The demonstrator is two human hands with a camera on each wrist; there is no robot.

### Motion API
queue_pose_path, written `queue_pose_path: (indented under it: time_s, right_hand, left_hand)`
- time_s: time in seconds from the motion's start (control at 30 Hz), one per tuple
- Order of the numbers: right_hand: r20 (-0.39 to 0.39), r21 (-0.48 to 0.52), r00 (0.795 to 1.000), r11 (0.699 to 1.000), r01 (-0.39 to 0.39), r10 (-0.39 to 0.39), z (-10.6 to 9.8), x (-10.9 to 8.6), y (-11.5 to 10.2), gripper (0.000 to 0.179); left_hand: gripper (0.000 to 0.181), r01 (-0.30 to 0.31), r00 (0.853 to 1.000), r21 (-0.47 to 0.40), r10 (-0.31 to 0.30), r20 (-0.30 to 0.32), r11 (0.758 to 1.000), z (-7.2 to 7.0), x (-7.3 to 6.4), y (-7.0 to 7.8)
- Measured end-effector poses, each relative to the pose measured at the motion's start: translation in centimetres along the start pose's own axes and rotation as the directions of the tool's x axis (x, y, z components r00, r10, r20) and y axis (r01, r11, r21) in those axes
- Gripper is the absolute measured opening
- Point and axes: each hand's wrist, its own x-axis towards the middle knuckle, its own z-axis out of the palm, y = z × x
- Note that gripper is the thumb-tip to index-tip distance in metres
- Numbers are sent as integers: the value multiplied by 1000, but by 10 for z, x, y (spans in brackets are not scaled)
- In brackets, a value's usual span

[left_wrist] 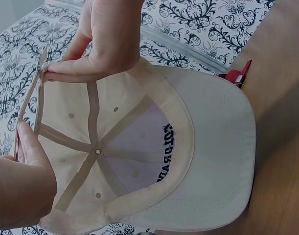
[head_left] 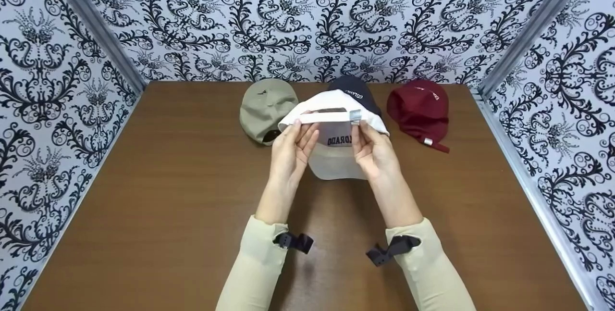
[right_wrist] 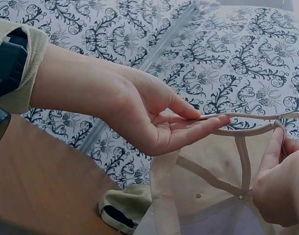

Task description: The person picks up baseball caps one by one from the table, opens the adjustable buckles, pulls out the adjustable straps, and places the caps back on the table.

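Note:
A white baseball cap (head_left: 319,103) hangs between both hands above the table, its brim (head_left: 332,167) towards me and its inside showing. Dark reversed lettering (left_wrist: 166,152) shows through the front panel. Across the back opening runs the cap's strap (head_left: 324,117), with a metal buckle (head_left: 355,116) near its right end. My left hand (head_left: 290,150) pinches the strap's left side between thumb and fingers. On the other side, my right hand (head_left: 377,152) pinches the strap by the buckle. The left hand (right_wrist: 144,110) also shows in the right wrist view.
Along the back of the brown table (head_left: 158,171) lie an olive cap (head_left: 269,106) on the left, a navy cap (head_left: 348,84) partly hidden behind the white one, and a red cap (head_left: 420,109) on the right. Patterned walls (head_left: 288,22) enclose the table's back and sides.

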Motion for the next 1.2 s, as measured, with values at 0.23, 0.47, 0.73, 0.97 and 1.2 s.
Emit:
queue_pose_path:
  time_s: [0.23, 0.47, 0.73, 0.97, 1.2]
  right_hand:
    - [-9, -31, 1000, 1000, 6, -6, -1, 1, 0, 29]
    - [7, -21, 1000, 1000, -9, 9, -1, 0, -1, 31]
    - [19, -24, 999, 999, -26, 26, -2, 0, -2, 30]
    - [8, -26, 999, 999, -32, 32, -1, 0, -2, 28]
    - [-17, -13, 999, 999, -52, 52, 1, -1, -3, 24]
  left_hand:
    - [43, 0, 1000, 20, 0, -22, 1000, -1, 1, 2]
    - [43, -1, 1000, 33, 2, -25, 999, -2, 1, 4]
    - [42, -1, 1000, 36, 2, -27, 999, -3, 2, 6]
    - [41, 0, 999, 28, 1, -36, 1000, -4, 3, 8]
    - [39, 3, 998, 50, 0, -70, 999, -4, 4, 9]
